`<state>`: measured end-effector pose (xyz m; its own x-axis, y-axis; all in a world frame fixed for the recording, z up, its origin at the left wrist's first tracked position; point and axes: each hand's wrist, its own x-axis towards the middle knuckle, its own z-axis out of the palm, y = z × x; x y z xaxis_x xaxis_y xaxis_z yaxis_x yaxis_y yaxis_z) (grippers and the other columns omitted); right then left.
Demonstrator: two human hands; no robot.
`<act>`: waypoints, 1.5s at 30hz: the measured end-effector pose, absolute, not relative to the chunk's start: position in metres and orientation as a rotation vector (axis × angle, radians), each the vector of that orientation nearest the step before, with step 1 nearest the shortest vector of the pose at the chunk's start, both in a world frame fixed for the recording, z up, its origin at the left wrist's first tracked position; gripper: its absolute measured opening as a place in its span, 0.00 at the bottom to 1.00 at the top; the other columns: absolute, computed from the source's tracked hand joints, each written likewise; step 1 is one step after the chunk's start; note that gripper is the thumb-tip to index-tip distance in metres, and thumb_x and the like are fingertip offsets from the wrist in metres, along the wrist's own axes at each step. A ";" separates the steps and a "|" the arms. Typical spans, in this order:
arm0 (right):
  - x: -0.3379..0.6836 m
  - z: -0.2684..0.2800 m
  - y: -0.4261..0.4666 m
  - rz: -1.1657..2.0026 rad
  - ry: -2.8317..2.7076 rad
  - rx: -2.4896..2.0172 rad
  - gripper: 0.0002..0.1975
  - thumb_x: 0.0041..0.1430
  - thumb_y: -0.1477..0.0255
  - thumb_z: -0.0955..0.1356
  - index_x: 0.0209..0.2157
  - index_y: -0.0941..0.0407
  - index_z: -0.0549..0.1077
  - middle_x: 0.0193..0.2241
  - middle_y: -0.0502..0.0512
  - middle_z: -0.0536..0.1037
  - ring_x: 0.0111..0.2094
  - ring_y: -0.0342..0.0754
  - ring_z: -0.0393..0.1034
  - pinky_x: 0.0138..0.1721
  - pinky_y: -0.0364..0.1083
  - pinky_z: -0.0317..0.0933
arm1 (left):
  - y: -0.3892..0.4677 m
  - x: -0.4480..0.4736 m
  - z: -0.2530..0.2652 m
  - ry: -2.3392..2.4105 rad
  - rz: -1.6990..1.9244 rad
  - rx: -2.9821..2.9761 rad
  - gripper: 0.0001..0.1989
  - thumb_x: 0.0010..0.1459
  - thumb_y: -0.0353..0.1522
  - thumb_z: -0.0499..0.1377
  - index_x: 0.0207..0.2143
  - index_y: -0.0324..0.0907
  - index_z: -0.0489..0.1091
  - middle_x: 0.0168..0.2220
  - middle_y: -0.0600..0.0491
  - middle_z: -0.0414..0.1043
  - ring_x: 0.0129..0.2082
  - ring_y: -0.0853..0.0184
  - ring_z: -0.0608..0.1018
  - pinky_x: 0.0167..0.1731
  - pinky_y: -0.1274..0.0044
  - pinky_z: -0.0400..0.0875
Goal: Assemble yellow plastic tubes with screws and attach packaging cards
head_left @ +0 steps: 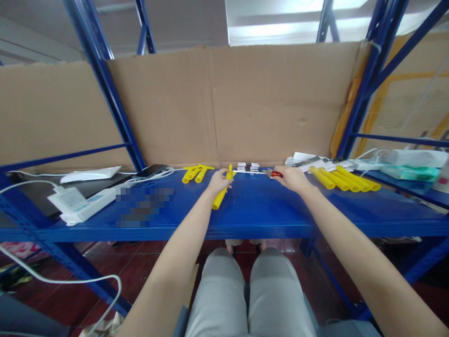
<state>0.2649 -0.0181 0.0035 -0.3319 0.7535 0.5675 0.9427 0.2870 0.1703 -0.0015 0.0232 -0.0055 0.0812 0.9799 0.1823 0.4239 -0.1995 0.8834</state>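
Observation:
My left hand (220,181) is closed around a yellow T-shaped piece with a tube body (220,199), its open end pointing toward me. To the right, my right hand (291,178) is closed on a small red-handled tool (276,174) with a grey metal head. Whether that tool is pliers or scissors is too small to make out. Between my hands, near the cardboard, lies a stack of white strips with dark bands (248,167). Several like yellow T-shaped pieces (198,173) rest left of my left hand.
Several yellow tubes (345,179) lie in a row at right, beside white papers (304,159). A power strip (89,206), white cables and a black phone (151,171) occupy the left. Cardboard (273,103) stands behind the blue tabletop (259,206); blue posts (358,112) flank it.

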 end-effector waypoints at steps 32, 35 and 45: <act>0.264 0.007 -0.022 -0.596 -2.280 -1.587 0.14 0.63 0.64 0.62 0.38 0.56 0.76 0.32 0.59 0.80 0.35 0.52 0.74 0.33 0.44 0.57 | 0.021 0.000 -0.005 1.429 1.061 1.768 0.27 0.54 0.22 0.60 0.57 0.38 0.63 0.31 0.52 0.75 0.18 0.75 0.73 0.17 0.84 0.66; 0.264 0.006 -0.022 -0.599 -2.275 -1.578 0.14 0.63 0.64 0.62 0.38 0.56 0.76 0.33 0.59 0.80 0.35 0.52 0.74 0.33 0.44 0.57 | 0.022 0.000 -0.005 1.435 1.035 1.812 0.24 0.54 0.22 0.59 0.54 0.38 0.67 0.29 0.54 0.75 0.17 0.76 0.72 0.18 0.85 0.65; 0.271 0.007 -0.018 -0.412 -2.311 -1.541 0.13 0.61 0.64 0.63 0.34 0.56 0.77 0.29 0.57 0.80 0.29 0.49 0.72 0.30 0.43 0.56 | 0.023 -0.001 -0.005 1.476 1.031 1.872 0.27 0.52 0.21 0.59 0.56 0.36 0.66 0.27 0.56 0.75 0.19 0.73 0.73 0.22 0.83 0.67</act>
